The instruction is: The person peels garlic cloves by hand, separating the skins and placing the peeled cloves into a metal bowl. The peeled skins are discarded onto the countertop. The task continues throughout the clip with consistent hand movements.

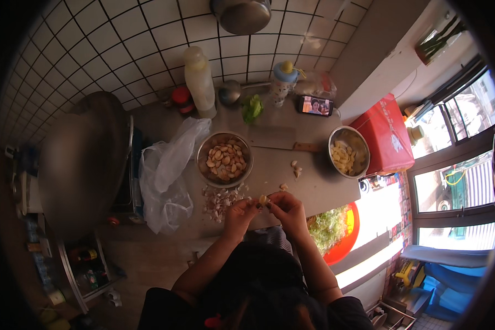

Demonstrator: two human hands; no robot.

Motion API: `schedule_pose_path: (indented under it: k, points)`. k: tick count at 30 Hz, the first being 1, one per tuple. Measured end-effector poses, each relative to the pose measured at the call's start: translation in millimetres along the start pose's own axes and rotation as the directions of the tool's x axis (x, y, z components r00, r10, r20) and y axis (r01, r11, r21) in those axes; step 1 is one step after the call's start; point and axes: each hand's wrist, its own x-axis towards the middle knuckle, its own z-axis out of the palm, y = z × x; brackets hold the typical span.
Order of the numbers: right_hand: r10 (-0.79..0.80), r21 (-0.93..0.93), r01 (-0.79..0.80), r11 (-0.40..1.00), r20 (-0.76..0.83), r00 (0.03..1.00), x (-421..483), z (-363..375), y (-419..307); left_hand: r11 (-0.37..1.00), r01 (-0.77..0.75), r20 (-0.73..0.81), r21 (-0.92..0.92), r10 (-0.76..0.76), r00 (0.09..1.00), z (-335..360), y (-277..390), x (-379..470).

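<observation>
Between the fingertips of my left hand (240,215) and my right hand (289,211) is a small pale garlic clove (263,200), pinched from both sides. A heap of papery garlic skins (222,202) lies on the counter just left of my hands. Beyond them stands a steel bowl (199,164) filled with unpeeled garlic cloves (227,160). Several loose cloves (297,170) lie to the right, one clove (284,187) close to my right hand. A second steel bowl (362,168) at the right holds peeled, pale cloves (343,156).
A cleaver (272,137) with a wooden handle lies behind the bowls. A crumpled plastic bag (165,173) and a large wok (82,165) are at left. Bottles (200,82), a ladle (230,92) and a phone (316,106) line the wall. Shredded vegetable fills an orange basin (352,237).
</observation>
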Motion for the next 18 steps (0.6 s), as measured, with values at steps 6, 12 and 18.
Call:
schedule_pose_path:
  k: [6,12,18]
  points:
    - [0.009,-0.037,-0.006,0.999,0.092,0.996,4.2,-1.4,-7.2,0.995,0.011,-0.011,0.097,-0.01,1.0,-0.5,10.8,-4.8]
    - [-0.087,-0.097,0.109,0.989,0.206,0.975,7.4,-0.2,-5.5,0.993,0.065,-0.013,0.103,-0.064,0.998,-6.9,21.4,-9.6]
    - [0.003,-0.053,0.003,0.999,0.125,0.992,3.2,7.7,-0.9,0.97,-0.081,-0.053,0.228,0.096,0.994,-10.2,21.6,-9.7]
